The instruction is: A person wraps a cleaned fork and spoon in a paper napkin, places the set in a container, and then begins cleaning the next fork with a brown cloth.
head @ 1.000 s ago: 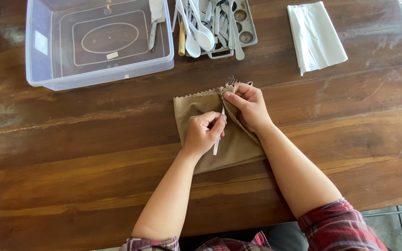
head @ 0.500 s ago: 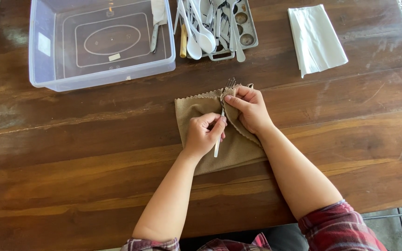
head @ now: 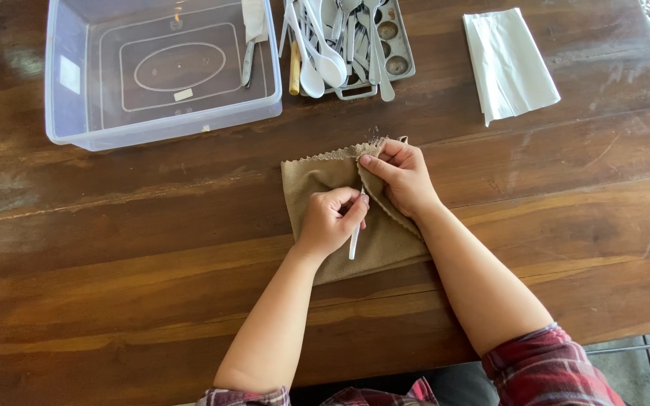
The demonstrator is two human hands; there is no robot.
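A tan cloth (head: 311, 183) with a zigzag edge lies on the wooden table (head: 114, 248). My left hand (head: 329, 222) pinches the white handle of a thin utensil (head: 354, 243) over the cloth. My right hand (head: 400, 177) holds the cloth's upper right corner folded over the utensil's far end, which the cloth hides. Both forearms reach in from the bottom, with red plaid sleeves rolled up.
A clear plastic bin (head: 163, 71) stands at the back left with a wrapped utensil (head: 250, 37) inside. A grey metal tray (head: 400, 49) of spoons and other cutlery sits beside it. Folded white napkins (head: 507, 64) lie at the back right.
The hands have stayed at the cloth with only small finger movements. The view has shifted slightly.
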